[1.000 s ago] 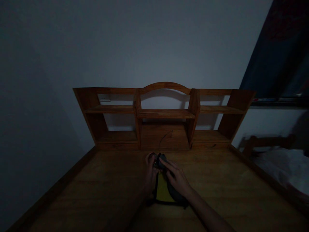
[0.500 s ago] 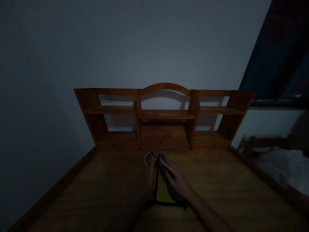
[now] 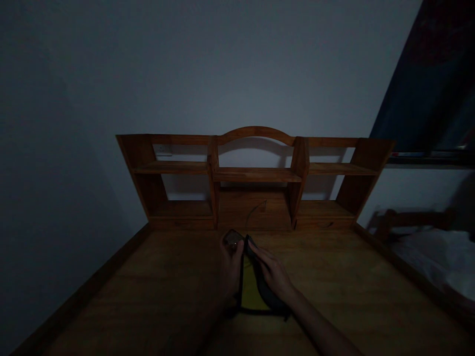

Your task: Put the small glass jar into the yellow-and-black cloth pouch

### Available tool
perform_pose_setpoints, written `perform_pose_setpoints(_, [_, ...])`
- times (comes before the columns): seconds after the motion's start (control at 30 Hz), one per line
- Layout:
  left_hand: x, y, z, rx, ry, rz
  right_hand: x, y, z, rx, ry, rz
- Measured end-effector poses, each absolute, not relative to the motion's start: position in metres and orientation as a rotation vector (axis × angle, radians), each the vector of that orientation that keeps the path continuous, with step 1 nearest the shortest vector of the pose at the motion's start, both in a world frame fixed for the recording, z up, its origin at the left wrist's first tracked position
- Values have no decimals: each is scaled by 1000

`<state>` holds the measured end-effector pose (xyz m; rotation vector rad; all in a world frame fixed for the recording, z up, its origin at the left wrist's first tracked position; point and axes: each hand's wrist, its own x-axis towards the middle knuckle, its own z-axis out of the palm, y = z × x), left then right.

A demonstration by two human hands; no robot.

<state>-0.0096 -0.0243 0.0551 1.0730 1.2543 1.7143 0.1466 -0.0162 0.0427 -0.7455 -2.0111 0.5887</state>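
A dark-edged case or pouch [image 3: 251, 290] with a yellow inside lies on the wooden desk in front of me, its mouth parted. My left hand [image 3: 230, 267] is closed along its left side. At those fingertips is a small dark, slightly shiny object [image 3: 232, 237], too dim to name. My right hand [image 3: 274, 274] grips the case's dark right flap [image 3: 267, 295] near the top, fingers pressed on the edge. The dim light hides the lower part of my left hand and its forearm.
A wooden desk shelf [image 3: 256, 174] with several compartments stands along the back of the desk [image 3: 166, 277]. A thin curved cord [image 3: 255, 209] shows before its middle panel. Raised rims [image 3: 92, 279] edge the desk. At the right is a pale bundle [image 3: 441, 259] by a wooden rail.
The small dark object at my left fingertips has tipped to show a broader face. My right fingers have shifted slightly along the flap, and the case's top has parted somewhat wider.
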Motion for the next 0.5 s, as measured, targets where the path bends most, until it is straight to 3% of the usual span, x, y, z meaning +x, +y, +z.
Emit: perform_pose_setpoints(0.5, [-8,-20,50,1077,963,1611,148,-15,41,-777,-1924,611])
